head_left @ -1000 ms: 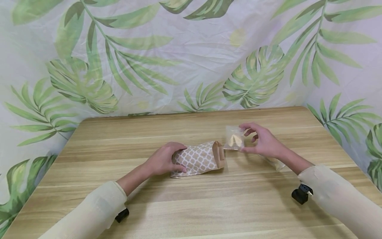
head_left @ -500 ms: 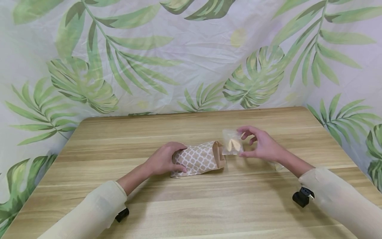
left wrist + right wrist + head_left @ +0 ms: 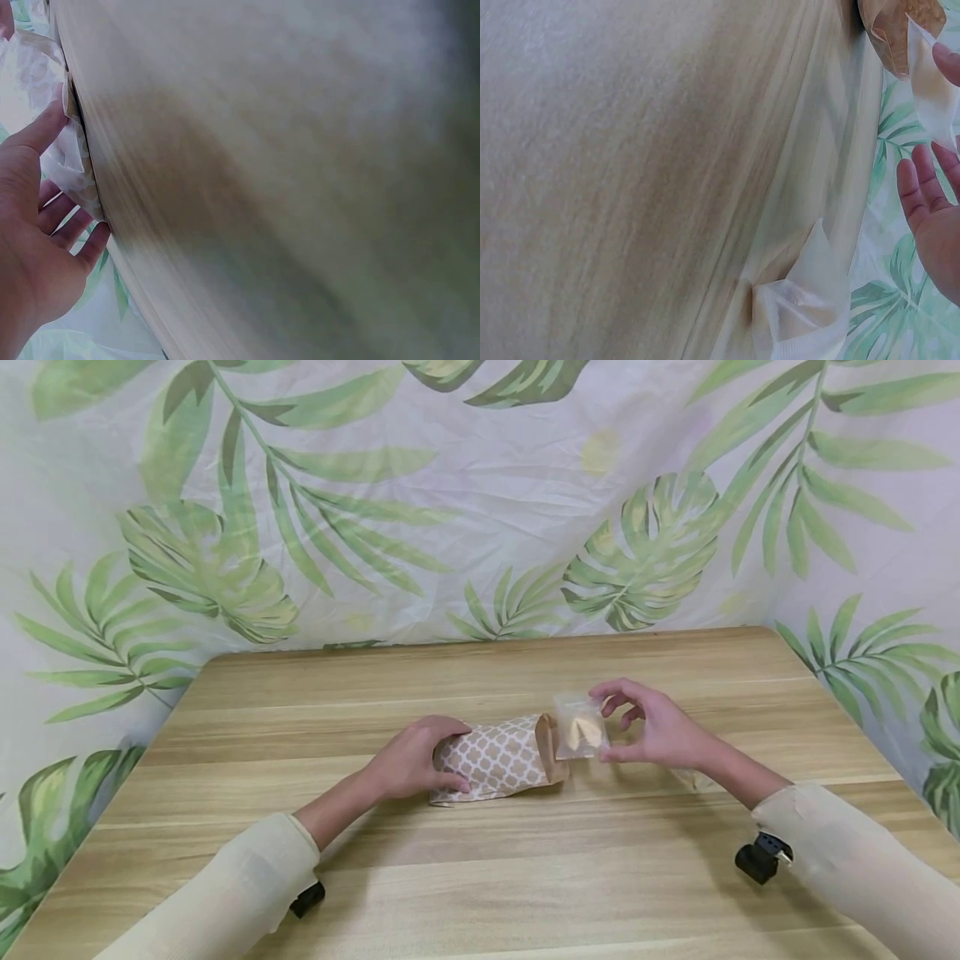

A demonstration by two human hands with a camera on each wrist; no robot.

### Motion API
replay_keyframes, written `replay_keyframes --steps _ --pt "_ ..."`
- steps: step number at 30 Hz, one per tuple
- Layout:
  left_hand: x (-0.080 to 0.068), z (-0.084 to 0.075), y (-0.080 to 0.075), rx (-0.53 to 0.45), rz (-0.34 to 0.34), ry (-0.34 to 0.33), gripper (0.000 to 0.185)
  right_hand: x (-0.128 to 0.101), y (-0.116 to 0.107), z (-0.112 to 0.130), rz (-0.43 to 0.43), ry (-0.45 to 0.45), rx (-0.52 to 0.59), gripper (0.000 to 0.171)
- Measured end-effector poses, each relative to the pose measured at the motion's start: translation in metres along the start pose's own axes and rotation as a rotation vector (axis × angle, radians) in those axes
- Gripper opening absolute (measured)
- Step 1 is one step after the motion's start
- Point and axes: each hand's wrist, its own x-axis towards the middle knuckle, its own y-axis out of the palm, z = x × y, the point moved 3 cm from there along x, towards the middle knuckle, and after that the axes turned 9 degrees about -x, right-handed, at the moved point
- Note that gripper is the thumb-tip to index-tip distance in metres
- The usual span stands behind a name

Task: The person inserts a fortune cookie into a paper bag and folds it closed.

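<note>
A brown paper bag [image 3: 497, 757] with a white lattice print lies on its side, its mouth facing right. My left hand [image 3: 408, 762] grips the closed end, thumb on the near side and fingers on the far side. A fortune cookie [image 3: 583, 733] in a clear wrapper is pinched between the thumb and fingers of my right hand [image 3: 660, 727]. In the head view the wrapper's left edge overlaps the bag's mouth. The right wrist view shows the wrapped cookie edge-on beside the bag's brown opening [image 3: 900, 34].
A second clear-wrapped packet [image 3: 802, 319] lies on the wooden table [image 3: 480, 877], mostly hidden under my right wrist in the head view. A leaf-print cloth [image 3: 480, 502] hangs behind the table's far edge.
My right hand has carried the wrapped fortune cookie left and toward me, up to the bag's mouth. The left hand and the bag have stayed put.
</note>
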Motion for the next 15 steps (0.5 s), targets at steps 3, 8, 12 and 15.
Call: replay_keyframes --steps 3,8,12,15 --pt "0.0002 -0.0004 -0.0001 -0.003 -0.001 0.003 0.079 -0.0007 0.0014 0.0005 0.009 -0.018 0.009 0.073" --pt "0.0003 -0.0009 -0.0003 -0.002 0.0 0.004 0.078 -0.0023 0.003 0.0015 0.014 -0.041 0.013 0.072" --pt "0.0003 -0.0006 -0.0003 -0.001 0.003 -0.001 0.079 -0.0037 0.0034 0.0031 0.015 -0.047 0.014 0.072" --pt "0.0003 -0.0003 -0.0003 -0.002 0.004 -0.004 0.079 -0.0044 0.0041 0.0039 0.017 -0.05 0.015 0.073"
